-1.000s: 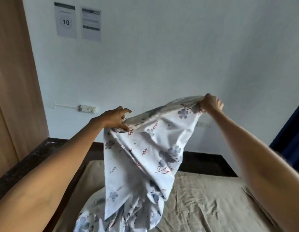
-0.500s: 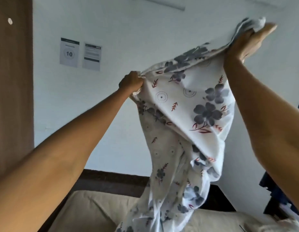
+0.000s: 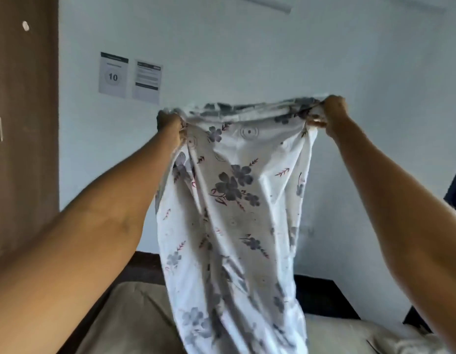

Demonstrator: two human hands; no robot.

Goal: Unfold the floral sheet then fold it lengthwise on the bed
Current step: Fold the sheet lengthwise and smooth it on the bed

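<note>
The floral sheet (image 3: pixel 234 213), white with grey flowers and small red leaves, hangs in the air in front of me over the bed (image 3: pixel 135 323). My left hand (image 3: pixel 170 123) is shut on its top edge at the left. At the right end of that edge my right hand (image 3: pixel 329 113) grips the cloth, about level with the left. The top edge is bunched between the two hands. Below them the sheet falls in loose folds, and its lower end runs out of the bottom of the view.
The bed has a beige cover and a dark frame (image 3: pixel 324 297) against a pale wall. Two paper notices (image 3: pixel 129 76) hang on the wall at upper left. A brown wooden door (image 3: pixel 22 123) stands at the far left. Dark blue fabric (image 3: pixel 455 190) shows at the right edge.
Both hands lifted the sheet up off the bed. My right hand, raised high half a second ago, has come down level with the left, and the hands have spread apart along the top edge.
</note>
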